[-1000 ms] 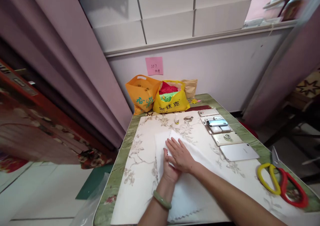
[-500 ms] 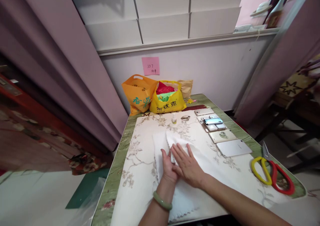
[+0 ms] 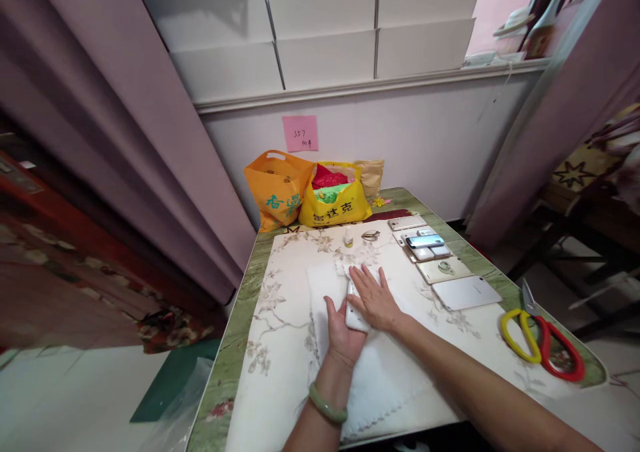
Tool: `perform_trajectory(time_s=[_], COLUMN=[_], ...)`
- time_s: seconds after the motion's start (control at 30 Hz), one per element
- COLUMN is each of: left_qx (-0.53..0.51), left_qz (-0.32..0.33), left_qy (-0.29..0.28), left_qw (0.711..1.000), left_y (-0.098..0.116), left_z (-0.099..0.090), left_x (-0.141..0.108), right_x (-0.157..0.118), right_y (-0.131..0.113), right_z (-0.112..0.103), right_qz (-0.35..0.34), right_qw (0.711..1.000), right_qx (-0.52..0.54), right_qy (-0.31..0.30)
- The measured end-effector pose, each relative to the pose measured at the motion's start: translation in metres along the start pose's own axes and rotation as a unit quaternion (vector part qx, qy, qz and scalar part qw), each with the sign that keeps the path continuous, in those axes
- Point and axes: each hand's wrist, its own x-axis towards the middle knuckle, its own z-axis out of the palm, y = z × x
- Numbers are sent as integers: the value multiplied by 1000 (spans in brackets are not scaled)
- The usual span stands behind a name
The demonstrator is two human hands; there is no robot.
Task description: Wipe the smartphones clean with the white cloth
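Pressing a glossy white, round-cornered device (image 3: 356, 319) between my palms, I have my left hand (image 3: 345, 341) under it, open with the thumb apart, and my right hand (image 3: 376, 299) flat over it, covering much of its face. Neither hand is curled shut. Beneath the grip lies a white cloth (image 3: 387, 382), its scalloped edge facing me. To the grip's left, bare floral mat (image 3: 273, 285) gives room out to the green tabletop (image 3: 227, 325). Beyond it stands a small bottle (image 3: 349, 239); to its right are phones (image 3: 466, 293), then large scissors (image 3: 535, 339) near the table's edge.
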Motion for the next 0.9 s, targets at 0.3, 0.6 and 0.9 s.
perform_trajectory(time_s=[0.3, 0.6, 0.9], left_qx=[80, 40, 10], left_qz=[8, 24, 51], left_qy=[123, 49, 16], left_qw=[989, 998, 999], left_y=[4, 0, 1], left_z=[-4, -3, -7], left_x=[-1, 3, 5], right_x=[-42, -65, -28], right_y=[3, 21, 20], right_z=[-18, -35, -103], right_qz=[-80, -115, 61], right_qw=[989, 991, 972], right_qx=[125, 52, 208], right_qy=[-9, 50, 95])
